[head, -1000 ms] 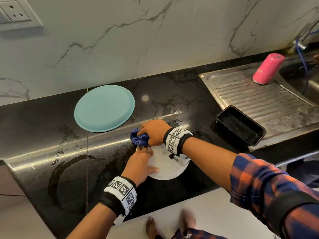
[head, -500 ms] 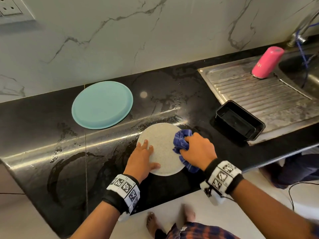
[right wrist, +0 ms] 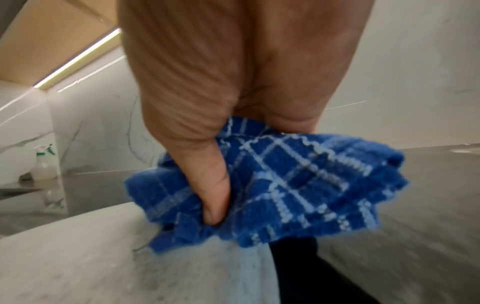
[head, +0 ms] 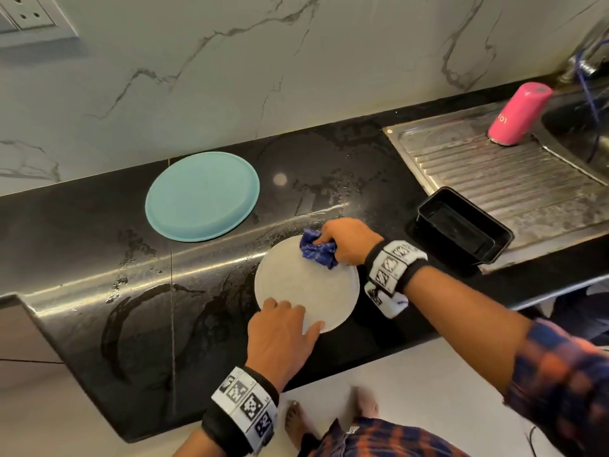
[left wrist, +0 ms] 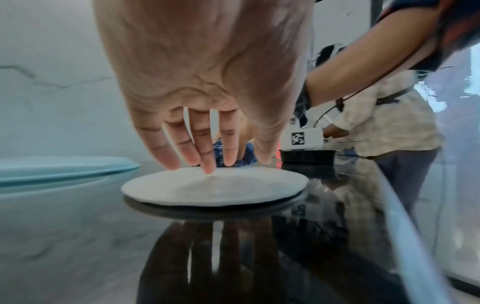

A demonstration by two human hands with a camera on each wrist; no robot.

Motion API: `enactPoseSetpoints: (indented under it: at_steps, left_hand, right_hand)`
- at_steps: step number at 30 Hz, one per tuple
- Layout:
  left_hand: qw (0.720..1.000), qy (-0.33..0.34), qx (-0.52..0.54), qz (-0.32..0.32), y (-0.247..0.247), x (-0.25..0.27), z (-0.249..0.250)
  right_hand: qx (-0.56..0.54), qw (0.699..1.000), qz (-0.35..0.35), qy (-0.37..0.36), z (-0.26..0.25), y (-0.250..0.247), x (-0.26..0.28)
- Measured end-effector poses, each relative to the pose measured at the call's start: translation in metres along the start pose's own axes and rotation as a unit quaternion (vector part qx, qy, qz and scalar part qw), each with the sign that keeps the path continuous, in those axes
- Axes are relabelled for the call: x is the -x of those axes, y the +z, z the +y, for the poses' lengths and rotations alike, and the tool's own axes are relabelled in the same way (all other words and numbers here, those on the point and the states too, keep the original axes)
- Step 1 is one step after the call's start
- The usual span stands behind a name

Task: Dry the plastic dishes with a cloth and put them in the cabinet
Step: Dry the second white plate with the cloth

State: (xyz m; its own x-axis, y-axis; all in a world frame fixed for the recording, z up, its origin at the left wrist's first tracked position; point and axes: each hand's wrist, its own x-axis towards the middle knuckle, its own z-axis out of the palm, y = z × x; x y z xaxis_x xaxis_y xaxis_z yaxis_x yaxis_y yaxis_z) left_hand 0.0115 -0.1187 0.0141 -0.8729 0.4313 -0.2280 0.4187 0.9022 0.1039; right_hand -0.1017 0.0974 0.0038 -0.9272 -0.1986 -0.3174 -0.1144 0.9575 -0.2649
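Lay flat near the front edge of the black countertop [head: 82,291]: a white round plate [head: 306,285], its rim clear of the wet stone all round in the left wrist view [left wrist: 213,189]. Pressed down at the near-left edge by the left hand [head: 280,334], fingers [left wrist: 207,156] straight and slightly spread, tips on the plate, nothing gripped. Rubbed against at the far-right edge by a bunched blue checked cloth [head: 318,250], itself clutched in the right hand [head: 349,240], thumb and fingers curled tightly into the folds (seen best from the right wrist, where the cloth [right wrist: 285,185] bulged out both sides of the fist [right wrist: 233,82] and touched the pale plate surface [right wrist: 78,257] below). Lay behind and to the left, apart from the white plate: a teal plate [head: 202,196], apparently upside down, though hard to tell for sure from above. Sat to the right, at the edge of the steel drainboard [head: 510,186]: a black rectangular container [head: 464,232], open side up. Stood farther back on the drainboard, beside the sink [head: 586,127]: a pink cylindrical bottle [head: 517,115], leaning. Rose behind everything: a white marble-patterned wall [head: 296,61] with a socket plate [head: 33,14] at the upper left. Worn on both wrists: black bands with square printed markers. Visible at the lower right: a checked orange-and-blue sleeve [head: 560,374].
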Motion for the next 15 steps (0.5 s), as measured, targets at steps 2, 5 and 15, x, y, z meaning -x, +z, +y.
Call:
enactPoseSetpoints:
  at_steps: [2, 5, 15]
  left_hand:
    - [0.999, 0.021, 0.040, 0.029, 0.000, -0.009, -0.016]
    - [0.996, 0.001, 0.087, -0.015, -0.001, -0.031, -0.043]
    - [0.987, 0.001, 0.109, -0.118, -0.010, -0.062, -0.062]
  right_hand:
    - [0.015, 0.998, -0.021, -0.050, -0.002, -0.002, -0.024]
    - [0.029, 0.992, -0.049, -0.109, -0.009, -0.007, -0.044]
    - [0.033, 0.990, -0.056, -0.123, -0.019, -0.011, -0.045]
